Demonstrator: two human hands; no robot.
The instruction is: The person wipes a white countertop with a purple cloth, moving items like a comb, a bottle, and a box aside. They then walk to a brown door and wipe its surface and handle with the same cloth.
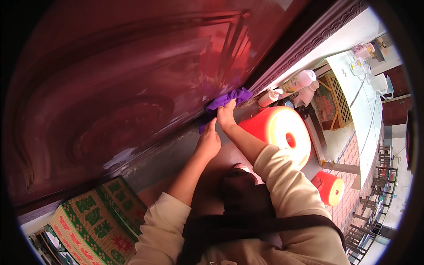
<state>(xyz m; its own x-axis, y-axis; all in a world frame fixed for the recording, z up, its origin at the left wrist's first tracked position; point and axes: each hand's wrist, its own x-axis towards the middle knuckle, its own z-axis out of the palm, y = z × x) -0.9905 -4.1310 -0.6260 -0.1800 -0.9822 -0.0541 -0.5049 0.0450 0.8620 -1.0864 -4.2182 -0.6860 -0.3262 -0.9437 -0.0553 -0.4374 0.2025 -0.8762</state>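
Note:
A purple cloth (228, 99) lies bunched against the bottom edge of a glossy dark red panelled door (132, 82). My right hand (226, 115) grips the cloth, fingers pressed into its folds near the door's lower corner. Just beside it, my left hand (208, 141) has its fingers pointing toward the cloth. A lower piece of purple shows behind the left fingertips; whether they hold it cannot be told. Below the door runs a grey stone sill (159, 159).
A red plastic stool (255, 124) stands close to my right forearm, with another red stool (323, 188) farther right. Bottles (298, 82) and a yellow basket (339, 102) are by a white-topped table (357, 116). A printed cardboard piece (99, 218) lies lower left.

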